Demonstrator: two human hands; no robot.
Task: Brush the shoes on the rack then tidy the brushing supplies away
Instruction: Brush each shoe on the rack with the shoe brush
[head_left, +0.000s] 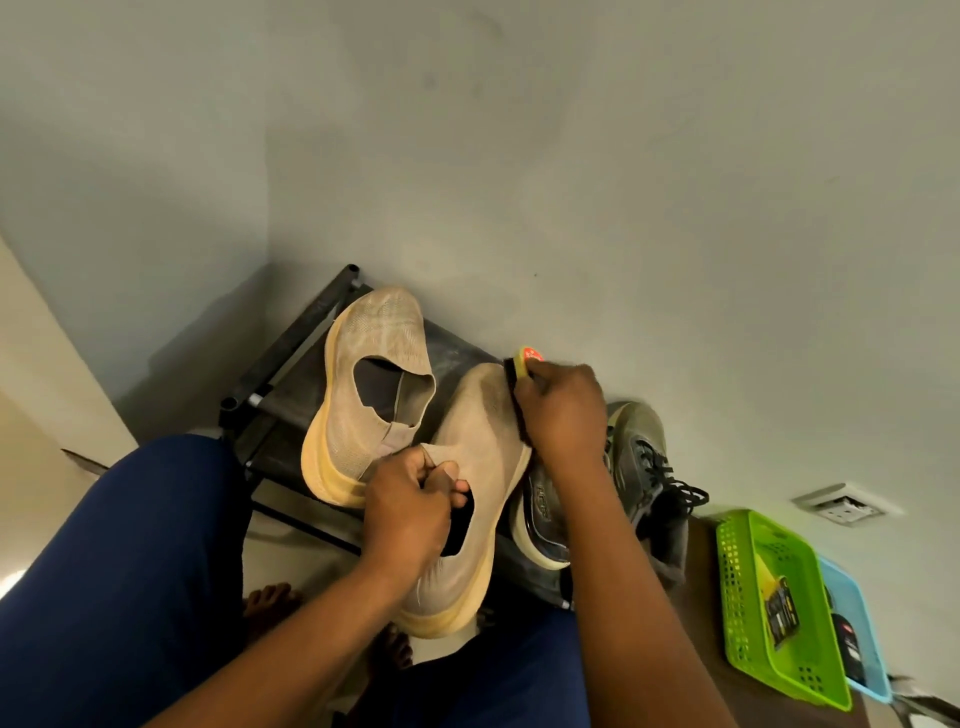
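My left hand (402, 512) pinches the soft beige knit slip-on shoe (467, 483) by its floppy collar while my right hand (563, 410) clamps the yellow-backed black-bristled brush (519, 371).

A shoe rack (291, 379) stands against the wall, in the corner at the left. On its top shelf one slip-on shoe (363, 395) lies at the left, and a second slip-on shoe (467, 499) lies just right of it, nearer the person. The left hand (405, 514) holds this second shoe at its opening, while the right hand (563, 410) holds a shoe brush (519, 382) against its toe end. Right of that, partly under the right arm, sit a sneaker (540, 519) and a lace-up shoe (644, 457). Further right, a basket (737, 597) holding a packet (782, 608) lies on the floor, with a second basket (857, 639) touching its right side.
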